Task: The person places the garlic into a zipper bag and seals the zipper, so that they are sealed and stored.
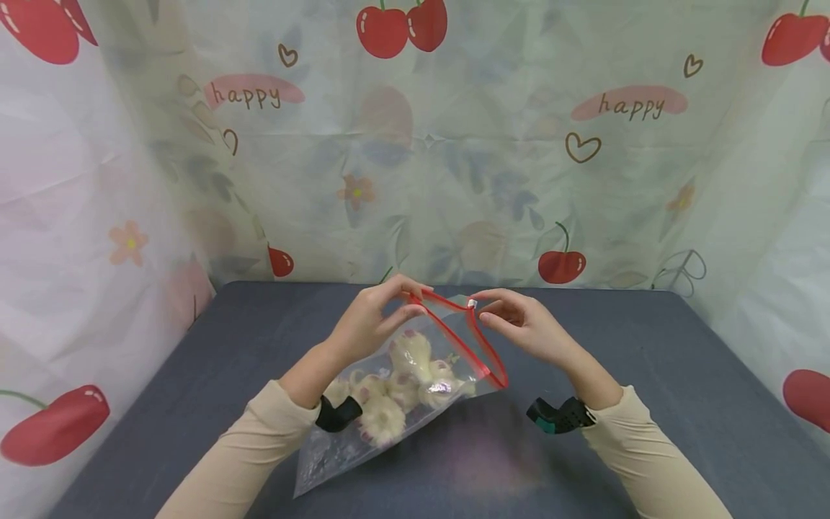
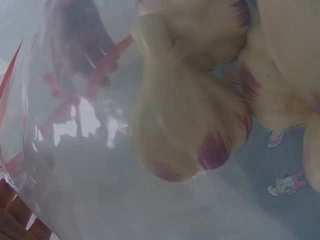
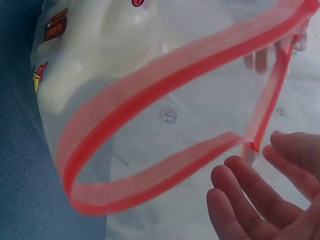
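Observation:
A clear zip bag with a red-edged mouth leans up from the table, its mouth gaping toward the right. Several whole garlic bulbs with purplish patches lie inside; one bulb fills the middle of the left wrist view. My left hand pinches the mouth's upper left edge between thumb and fingers. By the far corner, my right hand has its index fingertip at a small white slider. In the right wrist view its fingers are loosely bent and spread, gripping nothing.
A dark grey table lies under the bag. Behind it hangs a printed curtain with cherries and lettering, and more printed cloth flanks both sides. Each wrist carries a black device.

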The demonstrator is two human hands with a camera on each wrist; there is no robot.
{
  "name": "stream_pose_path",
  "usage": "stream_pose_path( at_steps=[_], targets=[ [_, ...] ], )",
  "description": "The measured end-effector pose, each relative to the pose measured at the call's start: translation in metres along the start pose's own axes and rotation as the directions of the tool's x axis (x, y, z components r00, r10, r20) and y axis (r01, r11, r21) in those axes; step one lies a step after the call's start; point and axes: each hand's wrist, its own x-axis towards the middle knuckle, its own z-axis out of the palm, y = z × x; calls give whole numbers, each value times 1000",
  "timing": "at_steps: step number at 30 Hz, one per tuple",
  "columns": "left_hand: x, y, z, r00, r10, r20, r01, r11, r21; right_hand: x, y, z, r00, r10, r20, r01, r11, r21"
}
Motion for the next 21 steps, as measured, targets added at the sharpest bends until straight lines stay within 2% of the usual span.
stream_pose_path(
  at_steps=[7,16,21],
  targets=[
    [-1,1,6,1000,12,21,-12,1000,-9,3,0,6,998,-26,61,25,1000,13],
    [-2,5,14,998,37,47,-35,998,-53,3,4,5,998,-3,65,4,1000,-5],
    [-4,10,17,997,69,39,-68,997,-30,2,10,3,998,13,67,-13,1000,6]
  ],
)
